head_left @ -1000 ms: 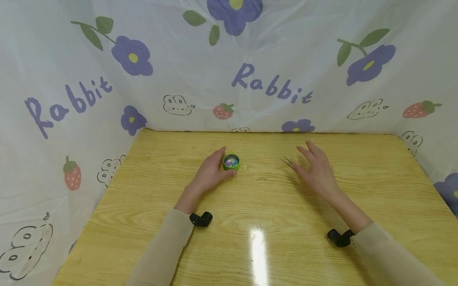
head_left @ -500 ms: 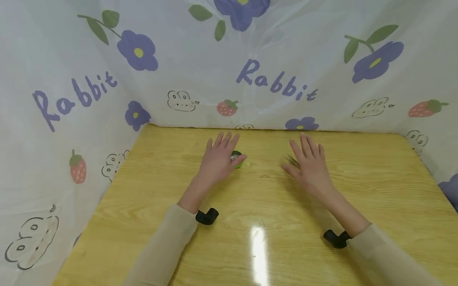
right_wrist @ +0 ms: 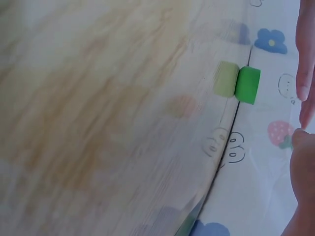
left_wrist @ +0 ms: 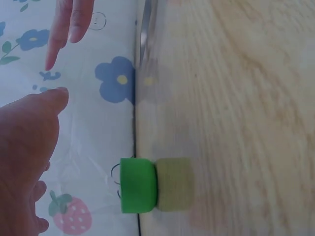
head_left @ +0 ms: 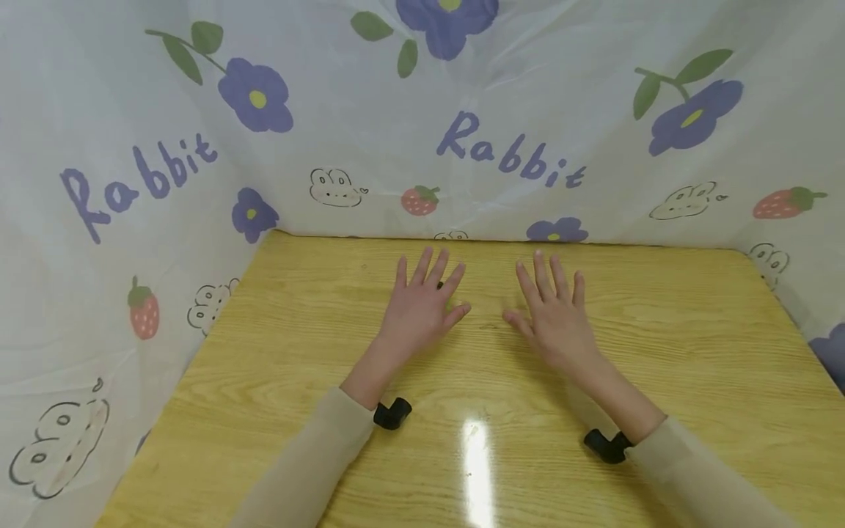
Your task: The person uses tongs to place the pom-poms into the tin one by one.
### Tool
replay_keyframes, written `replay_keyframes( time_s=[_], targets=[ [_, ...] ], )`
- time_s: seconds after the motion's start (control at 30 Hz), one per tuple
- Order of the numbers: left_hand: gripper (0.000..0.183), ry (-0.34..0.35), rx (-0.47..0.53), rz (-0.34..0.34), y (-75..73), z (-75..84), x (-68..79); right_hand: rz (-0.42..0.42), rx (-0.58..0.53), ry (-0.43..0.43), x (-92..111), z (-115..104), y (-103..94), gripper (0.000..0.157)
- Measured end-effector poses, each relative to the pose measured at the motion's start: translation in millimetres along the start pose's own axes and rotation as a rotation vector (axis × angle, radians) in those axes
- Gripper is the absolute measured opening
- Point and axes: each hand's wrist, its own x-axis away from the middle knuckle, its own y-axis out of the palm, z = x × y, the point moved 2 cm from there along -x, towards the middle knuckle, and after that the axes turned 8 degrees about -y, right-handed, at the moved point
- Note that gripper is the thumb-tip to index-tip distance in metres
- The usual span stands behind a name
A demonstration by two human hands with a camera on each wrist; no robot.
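Note:
My left hand [head_left: 416, 312] hovers over the wooden table with its fingers spread, holding nothing. Behind it in the head view, a small round green tub is almost wholly covered. The left wrist view shows this green tub [left_wrist: 138, 186] standing on the table; its contents are out of sight there. It also appears as a green tub [right_wrist: 247, 85] in the right wrist view. Spread-fingered too, my right hand [head_left: 557, 323] is held over the table and grips nothing. Metal tweezers [left_wrist: 146, 34] lie near the top of the left wrist view; the right hand hides them in the head view.
A glossy wood-grain table [head_left: 475, 381] reflects a bright light near its front. White cloth [head_left: 370, 132] printed with flowers, strawberries and rabbits hangs along the back and sides. Black wrist cameras, including the left one [head_left: 392, 414], sit at both wrists.
Both hands have straightened and spread their fingers and moved toward each other. The left hand now covers most of the tub, and the right hand covers the tweezers in the head view.

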Motion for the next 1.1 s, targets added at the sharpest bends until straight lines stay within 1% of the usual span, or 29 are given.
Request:
replay_keyframes(
  time_s=[0.07, 0.13, 0.37, 0.47, 0.63, 0.73, 1.1],
  targets=[
    [0.075, 0.003, -0.028, 0.010, 3.1, 1.9, 1.6, -0.043, 0.021, 0.020, 0, -2, 1.3, 0.081],
    [0.078, 0.002, -0.037, 0.009, 6.0, 3.6, 2.4, -0.069, 0.039, 0.035, 0, -3, 2.4, 0.080],
    [0.084, -0.019, -0.002, -0.063, 13.2, 7.4, 3.5, -0.108, 0.054, 0.058, -1, -6, 4.2, 0.084],
    [0.085, -0.018, 0.006, -0.075, 13.5, 8.0, 4.3, -0.124, 0.053, 0.067, 0, -5, 5.0, 0.085],
    [0.084, -0.018, 0.017, -0.084, 13.6, 7.9, 5.5, -0.125, 0.039, 0.069, 1, -5, 4.7, 0.084],
    [0.084, -0.020, 0.020, -0.078, 13.6, 7.6, 5.8, -0.123, 0.021, 0.071, 1, -4, 4.2, 0.083],
    [0.083, -0.017, -0.006, -0.065, 15.3, 8.2, 5.6, -0.144, -0.007, 0.076, 3, -4, 4.1, 0.082]
  ],
)
